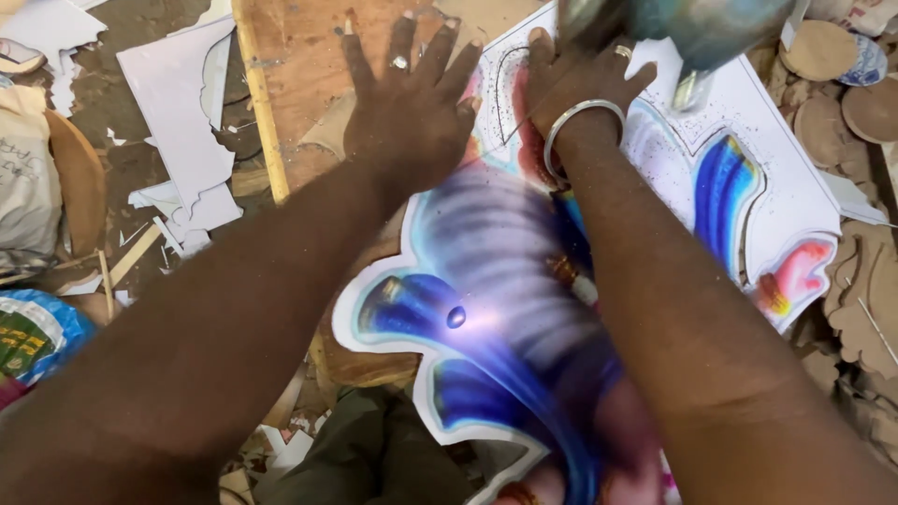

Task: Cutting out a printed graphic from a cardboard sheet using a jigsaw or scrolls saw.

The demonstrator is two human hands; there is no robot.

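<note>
My left hand (407, 98) lies flat with fingers spread on a wooden board (299, 65), its edge touching a large printed cutout sheet (486, 281) in blue, purple and white. A ring sits on one finger. My right hand (575, 75) presses on the same sheet farther right, with a ring and a silver bangle at the wrist. Just beyond it a blurred teal power tool (692, 33) hangs over the sheet; whether the hand grips it is unclear. The near part of the sheet is blurred.
White paper offcuts (182, 140) lie on the dirt floor at the left, beside a pale sack (23, 178) and a blue-white bag (33, 332). Round wooden discs (823, 51) and scalloped wooden cutouts (865, 299) are at the right. Dark green cloth (365, 454) shows below.
</note>
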